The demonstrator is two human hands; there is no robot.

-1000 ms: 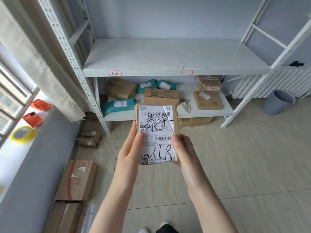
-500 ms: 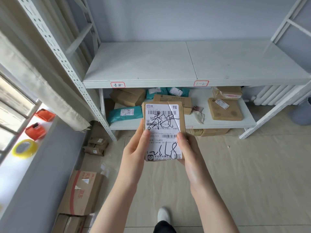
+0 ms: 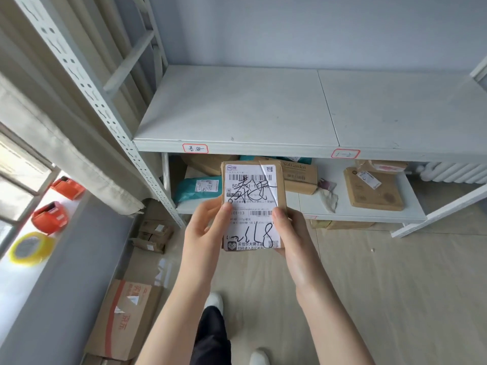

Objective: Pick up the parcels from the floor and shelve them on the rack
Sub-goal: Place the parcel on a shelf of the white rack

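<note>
I hold a small brown parcel [image 3: 253,201] with a white shipping label and black handwriting, label up, in front of the white rack [image 3: 237,143]. My left hand [image 3: 208,227] grips its left edge and my right hand [image 3: 290,233] grips its lower right edge, thumbs on the label. The parcel hangs level with the lower shelf [image 3: 369,216], just below the front lip of the bare upper shelf. On the lower shelf lie a teal bag [image 3: 196,189], a flat brown box [image 3: 374,189] and several other parcels.
Small parcels [image 3: 154,234] lie on the floor by the rack's left post, and a larger red-striped carton [image 3: 123,317] lies nearer me. On the windowsill at left sit orange tape dispensers [image 3: 50,217] and a yellow tape roll [image 3: 30,247]. A curtain [image 3: 52,133] hangs left; a radiator [image 3: 453,172] is right.
I have stepped closer to the rack, which now fills more of the view. Both hands keep the same hold on the parcel. One foot has come forward.
</note>
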